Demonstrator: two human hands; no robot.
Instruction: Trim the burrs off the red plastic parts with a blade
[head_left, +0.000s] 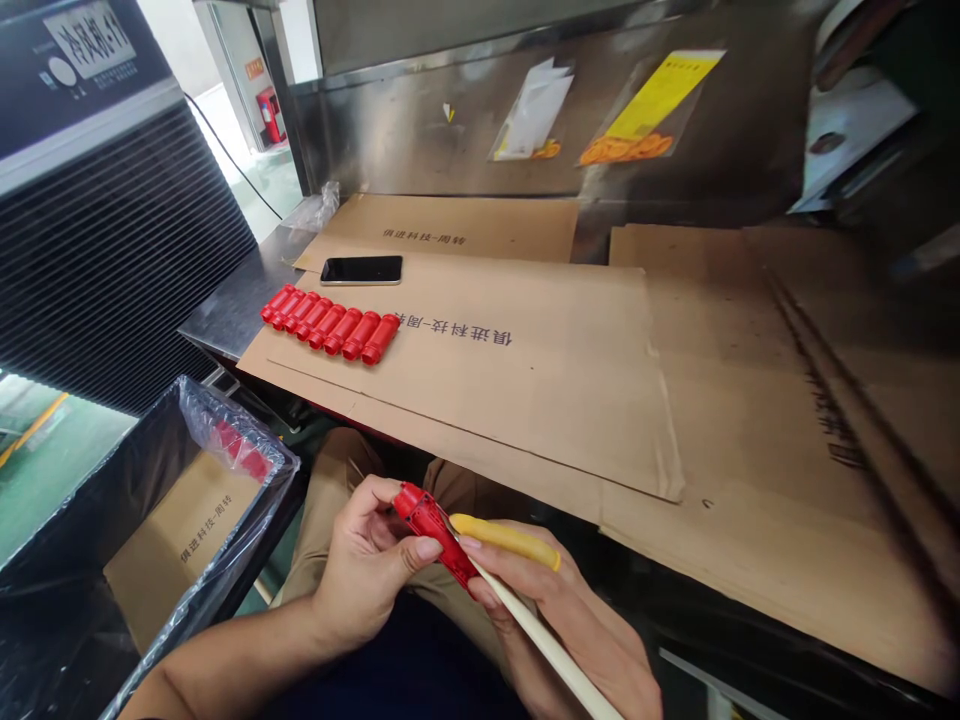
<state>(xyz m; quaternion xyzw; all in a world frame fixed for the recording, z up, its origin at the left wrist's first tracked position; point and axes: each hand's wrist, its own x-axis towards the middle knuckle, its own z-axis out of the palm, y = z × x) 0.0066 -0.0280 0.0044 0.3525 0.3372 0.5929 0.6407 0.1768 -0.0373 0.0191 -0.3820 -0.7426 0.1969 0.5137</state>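
My left hand (371,560) is closed around a red plastic tubular part (431,525), with the thumb pressed along its side. The part is tilted over my lap and has openings in its wall. In my right hand (577,610) is a slim tool with a long cream handle (551,650); its thin tip meets the red part's side. One finger of that hand wears a yellow finger cot (510,540). My right fingertips also touch the part's lower end. Several similar red tubes (330,322) lie in a row on the cardboard.
Cardboard sheets (465,380) cover the metal bench. A phone (361,270) lies behind the red tubes. At lower left stands a plastic-lined bin (277,465) holding cardboard and something red. Two clear bags (630,130) hang on the back panel. A large slatted machine (112,230) stands at left.
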